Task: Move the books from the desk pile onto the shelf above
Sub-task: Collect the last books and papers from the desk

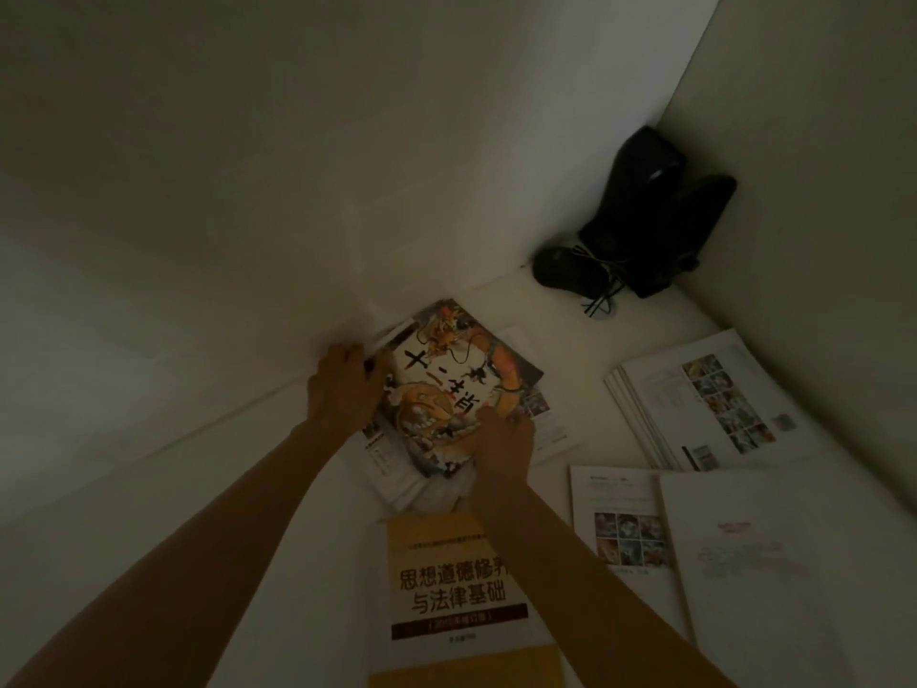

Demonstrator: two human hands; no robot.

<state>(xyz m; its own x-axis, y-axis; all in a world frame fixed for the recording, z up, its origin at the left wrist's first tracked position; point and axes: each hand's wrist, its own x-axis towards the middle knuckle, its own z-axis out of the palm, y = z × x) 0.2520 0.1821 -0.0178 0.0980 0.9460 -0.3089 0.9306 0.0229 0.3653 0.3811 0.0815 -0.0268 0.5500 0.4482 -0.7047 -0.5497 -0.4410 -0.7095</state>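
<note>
**2 hands on the dragon book in a dim white corner**

We see a white table [297, 489] set into a dim corner of white walls [198, 166], with a black pouch [645, 216] standing in the far right corner. Loose sheets [704, 399] and a booklet [620, 518] lie to the right, and a yellow-and-white book [456, 588] lies nearest us. The dragon-cover book [456, 384] tops a small pile against the back wall, lying flat, its long axis running from near-left to far-right. Our left hand [342, 389] grips its left edge, fingers curled around it. Our right hand [501, 444] holds the near right corner, thumb on the cover. Both forearms reach forward, bare.
</note>
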